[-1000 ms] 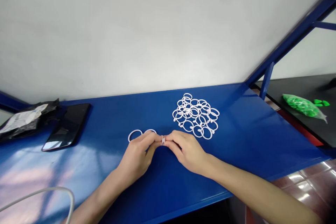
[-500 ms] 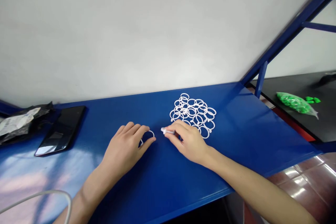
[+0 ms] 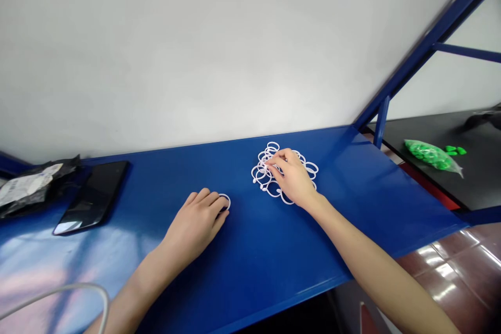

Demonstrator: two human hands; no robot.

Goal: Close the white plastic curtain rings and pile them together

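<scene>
On the blue table, a thin white ring (image 3: 229,202) pokes out from under the curled fingers of my left hand (image 3: 198,219), which is closed on it. To the right lies a loose pile of thin white rings (image 3: 263,170), several of them overlapping, some with a small knob on the rim. My right hand (image 3: 294,177) is over this pile and covers its middle. Thumb and forefinger pinch a white ring by its knob at the pile's left part; the fingers hide most of that ring.
A dark phone or tablet (image 3: 94,195) lies at the left beside a black plastic package (image 3: 37,188) with a white label. A pale cable (image 3: 74,286) loops at lower left. Behind the blue frame, a bag of green pieces (image 3: 432,155) rests on a black table (image 3: 481,182).
My right hand has moved from near my left hand, where it held a white piece, up and right onto the pile. My left fingers have closed lower around their ring.
</scene>
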